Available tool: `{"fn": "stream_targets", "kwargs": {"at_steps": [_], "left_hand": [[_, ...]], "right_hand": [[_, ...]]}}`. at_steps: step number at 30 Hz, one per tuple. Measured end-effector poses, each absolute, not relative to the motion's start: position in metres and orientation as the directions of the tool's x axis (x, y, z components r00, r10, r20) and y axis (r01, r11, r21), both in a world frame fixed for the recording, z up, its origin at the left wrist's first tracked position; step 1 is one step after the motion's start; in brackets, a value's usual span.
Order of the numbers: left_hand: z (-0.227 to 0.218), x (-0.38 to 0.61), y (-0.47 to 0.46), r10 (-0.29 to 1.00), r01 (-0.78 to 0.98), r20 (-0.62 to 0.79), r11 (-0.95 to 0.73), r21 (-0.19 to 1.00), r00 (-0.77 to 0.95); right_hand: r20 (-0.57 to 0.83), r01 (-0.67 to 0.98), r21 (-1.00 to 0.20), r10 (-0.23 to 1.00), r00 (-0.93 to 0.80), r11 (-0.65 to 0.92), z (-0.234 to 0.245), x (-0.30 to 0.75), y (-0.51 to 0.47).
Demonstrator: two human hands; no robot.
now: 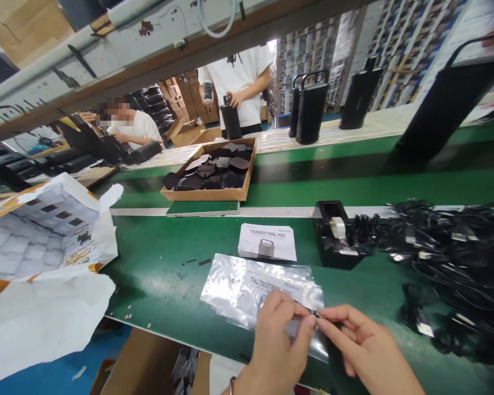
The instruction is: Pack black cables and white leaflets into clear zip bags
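Observation:
Over the near edge of the green bench, my left hand [278,340] and my right hand [364,343] meet fingertip to fingertip. Both pinch at a small dark piece [316,314], mostly covered by the fingers, so its kind does not show. Under and behind them lie clear plastic bags [226,288], with a printed "Thunder Trail Pro" sheet [274,282] showing through. Just beyond is a stack of the same printed leaflets [267,241]. A black tape dispenser [327,249] with a whitish roll stands to the right of the leaflets.
Coiled black cables [448,252] heap on the right. A cardboard tray [247,189] of dark rounded pieces sits farther back. At left is an open white sack [82,296] of packed white pieces. Black handled speakers [313,112] stand across the line, where two co-workers [253,66] handle black units.

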State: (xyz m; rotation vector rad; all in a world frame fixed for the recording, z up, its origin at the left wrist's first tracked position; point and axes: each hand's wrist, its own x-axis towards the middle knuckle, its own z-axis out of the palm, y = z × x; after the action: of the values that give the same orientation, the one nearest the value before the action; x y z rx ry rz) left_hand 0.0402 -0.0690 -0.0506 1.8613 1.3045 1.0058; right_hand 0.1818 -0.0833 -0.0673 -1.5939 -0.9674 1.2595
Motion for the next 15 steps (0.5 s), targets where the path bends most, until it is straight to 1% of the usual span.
{"fn": "stream_targets", "kwargs": {"at_steps": [3,5,8,9,11,13,15], "left_hand": [[-0.049,0.043,-0.071,0.949,0.44,0.247,-0.311,0.843,0.197],[-0.044,0.043,-0.069,0.956,0.427,0.231,-0.287,0.858,0.179],[-0.033,0.041,-0.065,0.975,0.359,0.176,-0.214,0.909,0.136],[-0.03,0.039,-0.063,0.981,0.325,0.15,-0.182,0.928,0.12],[-0.024,0.034,-0.059,0.991,0.25,0.097,-0.118,0.961,0.095],[-0.018,0.025,-0.053,0.995,0.17,0.063,-0.076,0.982,0.08],[-0.012,0.012,-0.045,0.997,0.094,0.056,-0.061,0.994,0.061]], "right_hand": [[-0.328,0.215,-0.924,0.945,-0.015,-0.317,-0.062,0.176,-0.084],[-0.344,0.26,-0.917,0.931,-0.124,-0.304,-0.055,0.176,-0.083],[-0.339,0.293,-0.911,0.932,-0.13,-0.291,-0.043,0.18,-0.077],[-0.311,0.332,-0.911,0.937,-0.159,-0.246,-0.039,0.181,-0.073],[-0.217,0.45,-0.89,0.935,-0.281,-0.071,-0.029,0.183,-0.06],[-0.142,0.561,-0.817,0.897,-0.418,0.132,-0.013,0.183,-0.044],[-0.12,0.632,-0.73,0.862,-0.493,0.26,0.01,0.18,-0.028]]}}
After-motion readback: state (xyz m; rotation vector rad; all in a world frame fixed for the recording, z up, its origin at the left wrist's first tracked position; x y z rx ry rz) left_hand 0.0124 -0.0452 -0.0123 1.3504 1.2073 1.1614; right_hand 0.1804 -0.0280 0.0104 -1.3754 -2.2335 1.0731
